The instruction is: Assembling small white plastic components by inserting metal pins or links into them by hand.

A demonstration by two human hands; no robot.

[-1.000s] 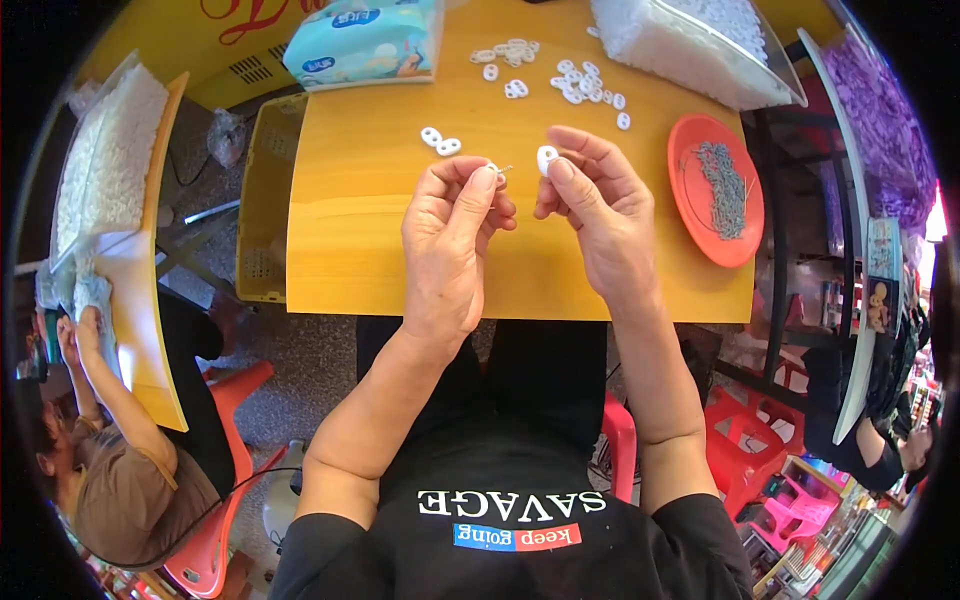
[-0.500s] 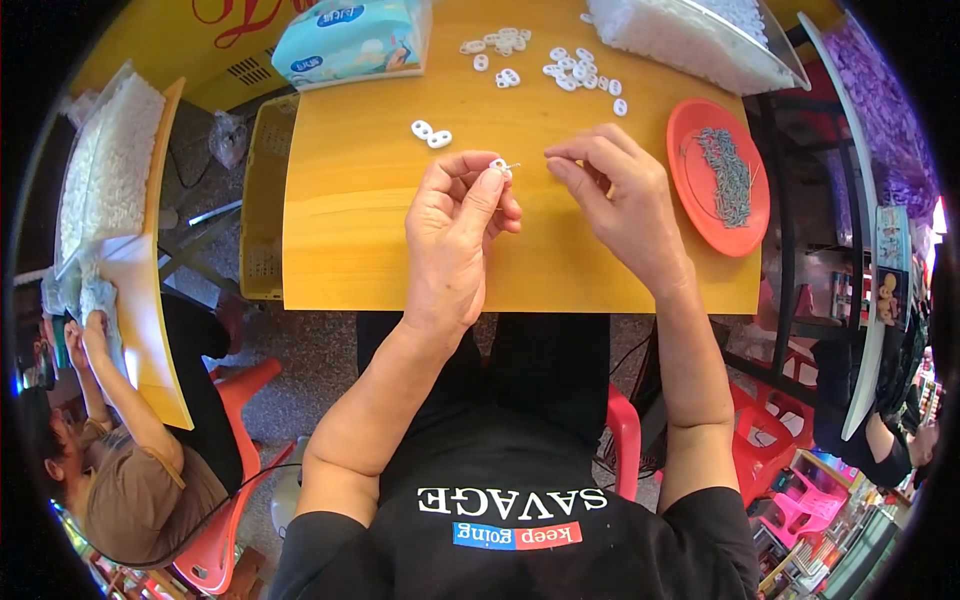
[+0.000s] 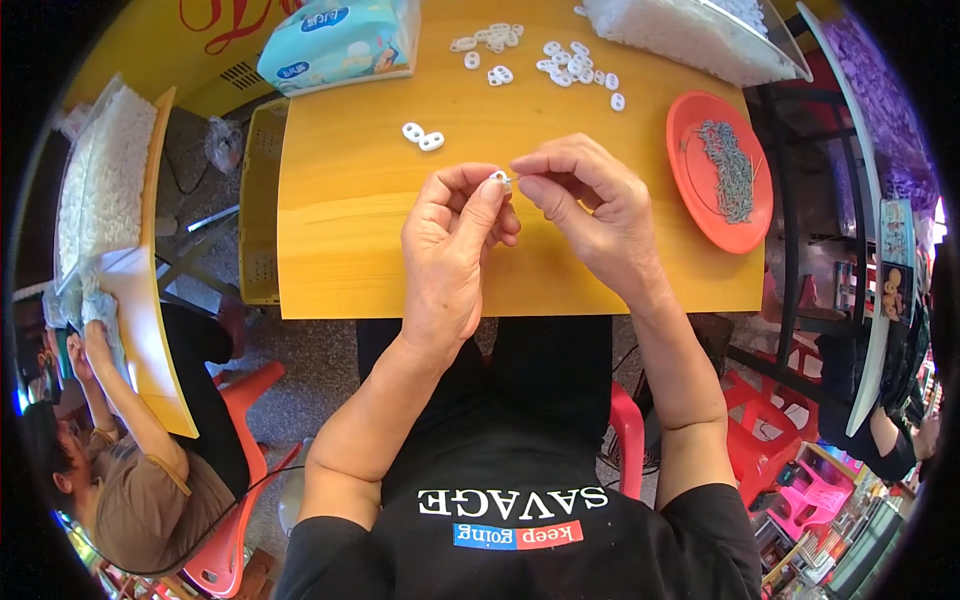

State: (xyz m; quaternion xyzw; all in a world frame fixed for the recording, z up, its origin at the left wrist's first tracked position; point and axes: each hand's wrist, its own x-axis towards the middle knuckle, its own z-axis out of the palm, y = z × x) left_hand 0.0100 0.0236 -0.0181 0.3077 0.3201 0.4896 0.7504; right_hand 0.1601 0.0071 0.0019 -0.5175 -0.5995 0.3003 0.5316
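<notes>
Between the thumb and fingers of my left hand (image 3: 445,245) is a small white plastic piece (image 3: 499,177) with a hole in it. A thin metal pin (image 3: 513,180) sticks out from its right side. My right hand (image 3: 605,210) closes thumb and forefinger at the pin's outer end, close to the left fingertips. Both hands are above the front half of the yellow table (image 3: 350,250). Beyond my left hand lie two white oval two-holed pieces (image 3: 422,137). My fingers cover part of the held piece.
At the right, a red plate (image 3: 735,240) bears a heap of grey metal pins (image 3: 733,175). Several white pieces (image 3: 570,66) lie at the back, near a bin of white parts (image 3: 680,40). A blue tissue pack (image 3: 340,50) stands back left. A co-worker (image 3: 145,480) sits at the left.
My right hand has moved left to the pin, bringing its fingertips near my left hand. The left hand still grips the white piece; the view has shifted slightly.
</notes>
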